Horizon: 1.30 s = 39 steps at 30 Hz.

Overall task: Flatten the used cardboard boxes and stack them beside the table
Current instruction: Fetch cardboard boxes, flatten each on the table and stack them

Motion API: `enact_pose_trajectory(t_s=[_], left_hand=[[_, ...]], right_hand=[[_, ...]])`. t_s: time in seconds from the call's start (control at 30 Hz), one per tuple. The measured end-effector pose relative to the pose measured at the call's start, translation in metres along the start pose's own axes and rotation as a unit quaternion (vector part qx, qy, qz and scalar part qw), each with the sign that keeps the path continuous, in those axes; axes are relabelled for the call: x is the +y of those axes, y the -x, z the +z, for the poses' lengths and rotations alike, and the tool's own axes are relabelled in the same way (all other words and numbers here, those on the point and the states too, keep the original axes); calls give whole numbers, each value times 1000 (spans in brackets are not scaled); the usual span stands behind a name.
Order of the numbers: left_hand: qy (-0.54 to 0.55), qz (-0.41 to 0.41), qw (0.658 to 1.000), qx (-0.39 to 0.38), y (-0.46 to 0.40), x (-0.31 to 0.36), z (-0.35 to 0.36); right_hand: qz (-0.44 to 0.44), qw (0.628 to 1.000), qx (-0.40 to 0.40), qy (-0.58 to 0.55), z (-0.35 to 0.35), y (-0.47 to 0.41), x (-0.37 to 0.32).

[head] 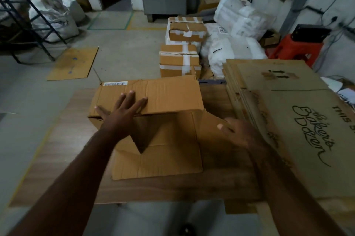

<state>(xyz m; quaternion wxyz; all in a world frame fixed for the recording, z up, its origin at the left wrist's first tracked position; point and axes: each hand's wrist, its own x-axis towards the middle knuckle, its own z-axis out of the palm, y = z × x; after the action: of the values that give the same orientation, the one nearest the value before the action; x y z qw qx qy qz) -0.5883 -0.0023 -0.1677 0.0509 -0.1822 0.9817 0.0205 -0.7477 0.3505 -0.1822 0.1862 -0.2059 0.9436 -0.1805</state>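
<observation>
Cardboard box [159, 132], half collapsed on the wooden tabletop [63, 149] beside the flattened stack [288, 120], looks light, stiff yet creasing easily; left hand [123, 109] presses its top panel, fingers spread, while the blurred right hand [238, 134] rests open against its side flap.

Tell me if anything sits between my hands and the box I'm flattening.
Nothing visible. The left hand presses flat on the box, and the right hand is at its right flap.

Probably a warehouse storeroom: taped cartons [180, 59], white sacks [51, 18], metal racking [23, 14], concrete floor [124, 53].
</observation>
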Motion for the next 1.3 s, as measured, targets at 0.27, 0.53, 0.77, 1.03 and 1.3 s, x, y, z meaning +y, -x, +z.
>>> enact_pose_trajectory(t_s=[0.27, 0.53, 0.77, 1.03, 1.3], left_hand=[[-5, 20, 1000, -9, 2, 12, -2], [13, -3, 1000, 1, 2, 9, -10], [109, -156, 982, -7, 17, -22, -16], [65, -279, 955, -75, 63, -114, -7], [243, -257, 935, 1, 53, -154, 18]], right_hand=[[-93, 985, 146, -10, 5, -18, -109], [-198, 973, 53, 105, 37, -70, -206], [-194, 967, 85, 139, 46, -75, -197], [-173, 969, 103, 143, 47, -75, -194], [-191, 965, 64, 166, 78, -72, -255]])
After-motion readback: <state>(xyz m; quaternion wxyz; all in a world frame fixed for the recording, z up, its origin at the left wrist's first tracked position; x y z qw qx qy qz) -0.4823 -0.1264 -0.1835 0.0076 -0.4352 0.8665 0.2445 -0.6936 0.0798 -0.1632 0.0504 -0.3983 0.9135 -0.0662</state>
